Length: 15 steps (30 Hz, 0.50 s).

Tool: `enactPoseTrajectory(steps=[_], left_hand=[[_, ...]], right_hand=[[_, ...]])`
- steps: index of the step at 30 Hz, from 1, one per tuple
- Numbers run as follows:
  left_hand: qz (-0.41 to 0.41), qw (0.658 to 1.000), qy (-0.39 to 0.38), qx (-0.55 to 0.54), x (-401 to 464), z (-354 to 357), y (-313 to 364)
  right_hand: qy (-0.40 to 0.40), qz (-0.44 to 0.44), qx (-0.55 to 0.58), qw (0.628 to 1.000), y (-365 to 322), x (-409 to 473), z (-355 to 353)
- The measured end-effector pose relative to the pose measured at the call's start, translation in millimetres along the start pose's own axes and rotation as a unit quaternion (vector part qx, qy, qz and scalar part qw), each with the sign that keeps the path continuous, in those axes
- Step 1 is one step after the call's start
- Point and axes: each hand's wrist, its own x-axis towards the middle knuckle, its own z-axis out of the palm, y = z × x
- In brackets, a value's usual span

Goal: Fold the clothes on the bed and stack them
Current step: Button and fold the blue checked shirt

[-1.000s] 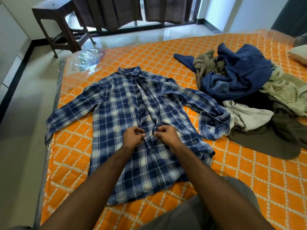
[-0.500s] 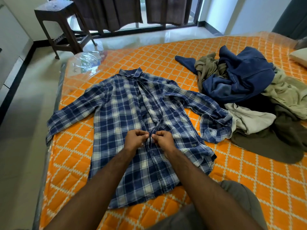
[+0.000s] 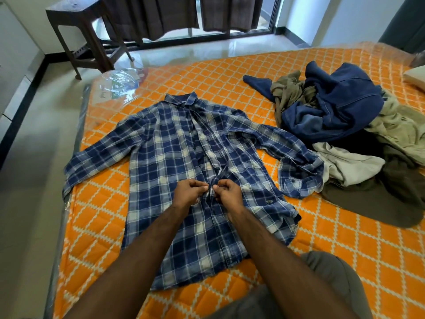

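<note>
I have the shirt [image 3: 184, 171] laid flat, front up, near the left edge of the bed [image 3: 345, 249], collar toward the far edge and hem toward the near edge. Its left sleeve runs out to the bed's left edge; the other sleeve lies crumpled against the pile [image 3: 345, 134].

Hand state: my left hand [image 3: 189, 192] and right hand [image 3: 228, 194] meet at the middle of the placket, about halfway down the shirt. Both have fingers curled and pinch the two front edges between thumb and fingertips. I judge this to be buttoning; the button itself is too small to confirm.

Handling: the shirt is thin woven cloth, light and limp. It will not keep a shape unsupported and will wrinkle if dragged. I judge the bed cover to be slick under its clear plastic wrap, so the cloth may slide when pulled. Hold points for folding: shoulder seams, cuffs and hem corners, pinched, not grabbed in the middle.

The pile sits toward the right edge of the bed, well apart from both hands, unfolded. No stack shows yet.
</note>
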Motion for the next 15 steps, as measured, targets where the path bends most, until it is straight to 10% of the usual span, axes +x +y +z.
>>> enactPoseTrajectory(steps=[15], left_hand=[[0.021, 0.999, 0.027, -0.023, 1.9, 2.7, -8.5]], right_hand=[[-0.018, -0.005, -0.049, 0.999, 1.8, -1.3, 0.7]])
